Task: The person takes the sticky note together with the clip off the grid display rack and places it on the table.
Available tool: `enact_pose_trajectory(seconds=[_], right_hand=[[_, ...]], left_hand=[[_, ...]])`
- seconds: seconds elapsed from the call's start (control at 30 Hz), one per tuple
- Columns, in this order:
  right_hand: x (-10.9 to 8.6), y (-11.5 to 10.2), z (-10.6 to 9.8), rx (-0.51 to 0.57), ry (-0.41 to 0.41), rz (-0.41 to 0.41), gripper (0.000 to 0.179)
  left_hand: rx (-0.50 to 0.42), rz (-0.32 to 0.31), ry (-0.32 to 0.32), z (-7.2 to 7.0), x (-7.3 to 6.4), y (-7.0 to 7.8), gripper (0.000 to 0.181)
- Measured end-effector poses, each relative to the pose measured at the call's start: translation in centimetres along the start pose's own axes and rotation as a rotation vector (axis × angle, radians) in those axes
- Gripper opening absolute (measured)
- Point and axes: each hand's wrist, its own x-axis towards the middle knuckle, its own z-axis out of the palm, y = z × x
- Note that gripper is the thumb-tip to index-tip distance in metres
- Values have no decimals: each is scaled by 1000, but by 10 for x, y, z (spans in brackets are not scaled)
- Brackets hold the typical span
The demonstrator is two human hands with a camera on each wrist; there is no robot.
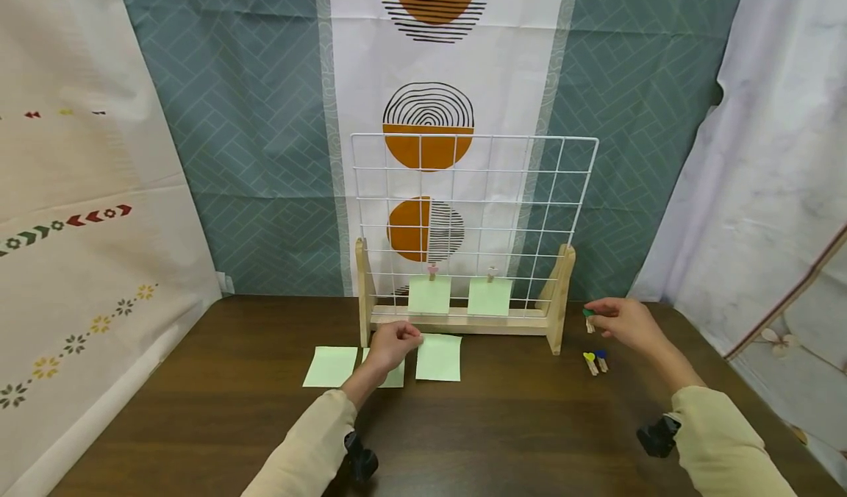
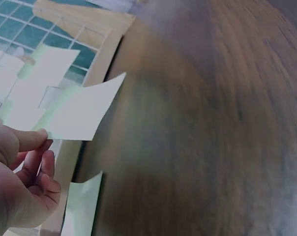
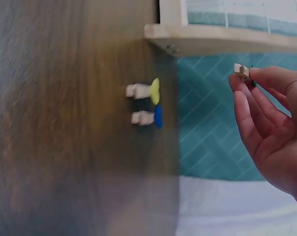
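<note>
One green note [image 2: 84, 112] is pinched by left fingers [image 2: 49, 164], one clip [image 3: 240, 70] by right fingers [image 3: 243, 110].

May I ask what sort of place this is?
Probably a curtained tabletop workspace, judging by the dark brown wood-grain table, the green-and-white patterned fabric backdrop and the white wire grid rack.

A pale-green sheet [image 1: 439, 358], slightly curved, is held near one corner by the left hand [image 1: 392, 345]; a green-topped wooden clip [image 1: 590, 326] is pinched in the right hand [image 1: 623, 323].
</note>
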Motion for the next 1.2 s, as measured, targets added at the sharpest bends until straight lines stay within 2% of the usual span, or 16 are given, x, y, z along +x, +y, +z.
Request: enact_pose_trajectory(seconds=[0.1,0.33,0.53,0.67,0.87,1.2], right_hand=[[-3,10,-2,-2,-12,8,33],[-9,34,-5,19,-69,88,31],[-14,55,-2,61,-114,102,27],[-17,63,0,71,-132,117,27],[-20,70,4,73,-150,130,25],[-22,70,7,54,-137,135,24]], left_hand=[[61,28,7,-2,0,-4,5],[269,154,33,-8,1,-13,4],[344,197,29,-8,0,-19,4],[382,203,31,-8,-1,-20,3],[387,218,37,-8,-2,-19,4],[394,180,32,-9,-1,-23,4]])
